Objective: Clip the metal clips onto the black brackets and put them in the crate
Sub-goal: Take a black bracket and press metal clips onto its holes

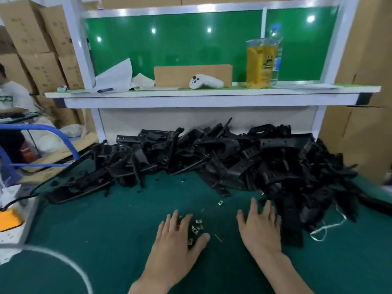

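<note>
Both hands lie flat on the green tabletop (106, 240), fingers straight and holding nothing: the left hand (178, 236) covers a small scatter of metal clips (196, 227), some showing just right of its fingers. The right hand (262, 228) reaches fingertips-first into the near edge of the black brackets (222, 158), heaped beyond both hands.

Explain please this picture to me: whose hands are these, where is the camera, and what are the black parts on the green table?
There is no machine here: a person works with two bare hands, and the one camera sits on the person's head, looking forward and down. The left hand rests with straight fingers over a small group of metal clips on the green table. The right hand lies flat at the edge of a big pile of black brackets. Neither hand holds anything.
</note>
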Action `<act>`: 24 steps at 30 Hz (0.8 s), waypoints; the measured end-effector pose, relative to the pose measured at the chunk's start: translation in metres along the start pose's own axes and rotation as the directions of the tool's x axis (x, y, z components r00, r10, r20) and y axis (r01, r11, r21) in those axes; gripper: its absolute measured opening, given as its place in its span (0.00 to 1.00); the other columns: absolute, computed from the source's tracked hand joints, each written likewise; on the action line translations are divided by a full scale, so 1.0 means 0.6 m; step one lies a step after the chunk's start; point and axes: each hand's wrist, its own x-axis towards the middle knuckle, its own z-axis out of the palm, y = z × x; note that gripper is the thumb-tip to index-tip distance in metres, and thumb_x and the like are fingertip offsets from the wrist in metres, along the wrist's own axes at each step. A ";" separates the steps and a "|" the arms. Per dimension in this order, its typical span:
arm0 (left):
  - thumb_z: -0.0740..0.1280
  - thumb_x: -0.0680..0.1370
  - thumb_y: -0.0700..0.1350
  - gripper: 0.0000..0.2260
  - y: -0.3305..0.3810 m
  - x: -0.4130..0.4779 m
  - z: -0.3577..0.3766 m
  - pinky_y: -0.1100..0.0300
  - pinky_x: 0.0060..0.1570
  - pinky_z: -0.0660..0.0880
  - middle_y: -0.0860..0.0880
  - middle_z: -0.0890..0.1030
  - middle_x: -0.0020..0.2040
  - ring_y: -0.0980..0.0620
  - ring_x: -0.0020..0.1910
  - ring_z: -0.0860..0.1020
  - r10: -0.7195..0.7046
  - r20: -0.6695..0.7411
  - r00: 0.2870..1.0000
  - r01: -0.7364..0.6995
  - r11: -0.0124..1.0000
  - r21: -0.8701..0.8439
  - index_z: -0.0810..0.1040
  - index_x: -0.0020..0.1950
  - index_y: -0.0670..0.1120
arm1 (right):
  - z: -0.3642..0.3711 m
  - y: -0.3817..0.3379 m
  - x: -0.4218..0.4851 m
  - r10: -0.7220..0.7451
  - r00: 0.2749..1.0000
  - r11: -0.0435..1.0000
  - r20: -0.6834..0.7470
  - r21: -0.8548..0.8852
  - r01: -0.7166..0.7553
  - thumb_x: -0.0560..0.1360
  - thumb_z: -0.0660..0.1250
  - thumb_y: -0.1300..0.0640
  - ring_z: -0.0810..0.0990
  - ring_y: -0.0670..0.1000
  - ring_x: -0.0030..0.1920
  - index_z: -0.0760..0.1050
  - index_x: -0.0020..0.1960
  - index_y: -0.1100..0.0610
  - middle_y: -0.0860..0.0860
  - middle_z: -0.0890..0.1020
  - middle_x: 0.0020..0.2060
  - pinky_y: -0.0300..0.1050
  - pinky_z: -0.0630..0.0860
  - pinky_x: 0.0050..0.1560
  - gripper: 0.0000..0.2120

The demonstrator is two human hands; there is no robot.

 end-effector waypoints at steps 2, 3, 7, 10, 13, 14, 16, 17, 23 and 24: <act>0.44 0.75 0.75 0.37 0.017 0.014 0.009 0.56 0.78 0.45 0.52 0.50 0.82 0.52 0.81 0.47 0.091 0.002 0.996 -0.091 0.995 -0.027 0.54 0.80 0.59 | 0.003 -0.002 0.006 -0.006 1.000 1.000 -0.006 0.019 0.006 0.83 0.48 0.40 0.54 0.60 0.79 0.50 0.81 0.53 0.63 0.50 0.80 0.55 0.53 0.77 0.31; 0.45 0.76 0.74 0.34 0.025 0.022 0.011 0.57 0.77 0.50 0.54 0.54 0.81 0.53 0.80 0.51 0.140 -0.004 0.990 -0.140 0.988 -0.066 0.56 0.78 0.59 | 0.004 0.000 0.007 -0.021 1.000 0.999 -0.020 0.039 0.022 0.83 0.50 0.41 0.58 0.59 0.78 0.53 0.80 0.53 0.62 0.52 0.79 0.54 0.55 0.77 0.29; 0.51 0.80 0.67 0.25 0.029 0.086 0.004 0.61 0.68 0.66 0.60 0.69 0.71 0.58 0.71 0.67 0.099 -0.158 0.982 -0.148 0.932 -0.332 0.67 0.73 0.57 | 0.017 0.002 0.006 -0.242 0.970 0.949 -0.012 0.204 0.240 0.83 0.56 0.46 0.66 0.51 0.73 0.62 0.75 0.45 0.47 0.61 0.76 0.44 0.68 0.68 0.21; 0.56 0.84 0.56 0.22 -0.001 0.177 -0.009 0.54 0.73 0.64 0.52 0.67 0.75 0.51 0.75 0.64 -0.050 -0.209 0.977 -0.018 0.951 -0.310 0.67 0.76 0.49 | 0.019 -0.015 0.024 -0.377 0.925 0.895 0.048 0.274 0.351 0.84 0.56 0.47 0.60 0.46 0.75 0.62 0.75 0.42 0.41 0.59 0.76 0.41 0.66 0.69 0.19; 0.55 0.85 0.54 0.24 -0.033 0.257 -0.019 0.51 0.77 0.58 0.47 0.55 0.82 0.47 0.80 0.54 -0.134 -0.020 0.991 0.124 0.953 -0.276 0.60 0.80 0.46 | 0.014 -0.024 0.054 -0.316 0.948 0.907 -0.047 0.277 0.317 0.84 0.55 0.48 0.61 0.46 0.75 0.64 0.75 0.44 0.42 0.62 0.76 0.42 0.65 0.70 0.20; 0.54 0.85 0.54 0.25 -0.043 0.276 -0.020 0.51 0.77 0.56 0.47 0.52 0.82 0.47 0.81 0.51 -0.143 0.028 0.989 0.145 0.957 -0.252 0.58 0.81 0.46 | 0.012 -0.023 0.064 -0.271 0.959 0.928 -0.083 0.241 0.283 0.84 0.55 0.48 0.61 0.47 0.75 0.64 0.76 0.46 0.45 0.64 0.75 0.43 0.64 0.71 0.20; 0.54 0.85 0.55 0.26 -0.055 0.299 -0.018 0.52 0.77 0.55 0.46 0.53 0.82 0.46 0.81 0.52 -0.140 0.075 0.987 0.152 0.968 -0.201 0.58 0.81 0.45 | 0.010 -0.016 0.080 -0.162 0.979 0.968 -0.121 0.174 0.182 0.84 0.56 0.49 0.63 0.51 0.75 0.64 0.76 0.51 0.49 0.69 0.73 0.45 0.64 0.72 0.21; 0.55 0.85 0.55 0.26 -0.059 0.303 -0.016 0.53 0.77 0.56 0.46 0.57 0.81 0.46 0.80 0.55 -0.121 0.080 0.989 0.134 0.973 -0.186 0.60 0.80 0.44 | 0.009 -0.012 0.087 -0.116 0.985 0.980 -0.128 0.148 0.135 0.84 0.57 0.50 0.64 0.52 0.74 0.64 0.76 0.53 0.51 0.71 0.71 0.45 0.66 0.70 0.22; 0.59 0.84 0.51 0.15 -0.065 0.252 0.000 0.57 0.66 0.68 0.53 0.76 0.68 0.50 0.68 0.72 0.141 -0.157 0.977 -0.156 0.984 -0.090 0.77 0.68 0.50 | 0.009 0.003 0.099 0.009 0.987 0.998 -0.159 -0.052 -0.018 0.82 0.57 0.48 0.60 0.57 0.77 0.66 0.70 0.54 0.58 0.66 0.74 0.51 0.67 0.69 0.19; 0.59 0.84 0.51 0.16 -0.075 0.259 -0.005 0.54 0.70 0.65 0.49 0.74 0.71 0.46 0.71 0.70 0.085 -0.189 0.978 -0.095 0.994 -0.044 0.76 0.70 0.48 | 0.010 0.001 0.100 0.012 0.988 0.997 -0.153 -0.076 -0.024 0.82 0.56 0.47 0.58 0.57 0.78 0.66 0.70 0.55 0.59 0.65 0.76 0.51 0.66 0.70 0.20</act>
